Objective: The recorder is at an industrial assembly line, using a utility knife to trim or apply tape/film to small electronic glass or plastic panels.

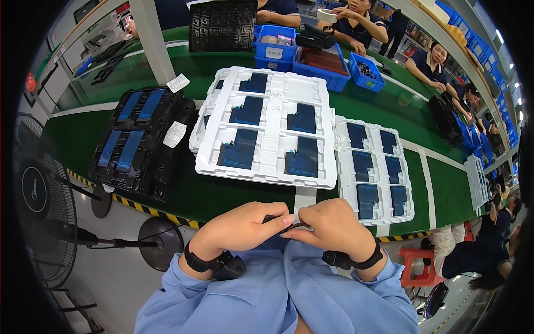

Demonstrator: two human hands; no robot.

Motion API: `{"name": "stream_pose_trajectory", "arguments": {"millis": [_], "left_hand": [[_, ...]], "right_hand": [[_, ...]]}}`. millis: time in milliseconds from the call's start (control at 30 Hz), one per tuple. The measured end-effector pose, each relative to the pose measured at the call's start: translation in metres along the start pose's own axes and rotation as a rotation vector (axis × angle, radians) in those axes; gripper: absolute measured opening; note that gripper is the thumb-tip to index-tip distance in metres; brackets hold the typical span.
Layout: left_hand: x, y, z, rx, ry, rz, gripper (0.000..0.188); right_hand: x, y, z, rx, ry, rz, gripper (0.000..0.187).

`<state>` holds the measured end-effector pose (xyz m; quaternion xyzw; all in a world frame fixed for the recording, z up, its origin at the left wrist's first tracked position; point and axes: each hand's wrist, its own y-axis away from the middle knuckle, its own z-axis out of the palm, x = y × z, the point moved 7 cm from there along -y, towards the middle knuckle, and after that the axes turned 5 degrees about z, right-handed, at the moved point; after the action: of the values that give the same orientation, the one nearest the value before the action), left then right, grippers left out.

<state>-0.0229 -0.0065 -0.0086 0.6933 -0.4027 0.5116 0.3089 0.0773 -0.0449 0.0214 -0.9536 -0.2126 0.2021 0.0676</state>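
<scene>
Black thin flat strip part point(283, 225) pinched between fingertips of left hand point(242, 228) and right hand point(334, 225), held over lap, near green table edge point(222, 203) — slip likely if pinch loosens; bending could crease it.

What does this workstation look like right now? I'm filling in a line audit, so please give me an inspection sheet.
Surface: green bench with a yellow-black striped front edge.
Job's things: small dark part pinched between both hands; its kind is too small to tell.
Clutter: white tray stack and white tray, both with dark blue panels; black tray stack; blue bins at the back.
Hands: left hand and right hand closed on the part, each wrist with a black band.
Cables: nothing seen.
Surroundings: standing fan at left; co-workers seated across the bench; red stool at lower right.
</scene>
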Motion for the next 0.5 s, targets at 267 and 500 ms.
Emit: {"name": "stream_pose_trajectory", "arguments": {"millis": [267, 500], "left_hand": [[-0.0007, -0.0006, -0.0001, -0.004, 0.018, -0.016, 0.034], [-0.0083, -0.0025, -0.0003, -0.032, 0.14, -0.025, 0.034]], "right_hand": [[-0.0001, -0.0009, 0.0029, -0.074, 0.034, 0.019, 0.045], [-0.001, -0.0012, 0.0033, -0.054, 0.032, 0.003, 0.047]]}}
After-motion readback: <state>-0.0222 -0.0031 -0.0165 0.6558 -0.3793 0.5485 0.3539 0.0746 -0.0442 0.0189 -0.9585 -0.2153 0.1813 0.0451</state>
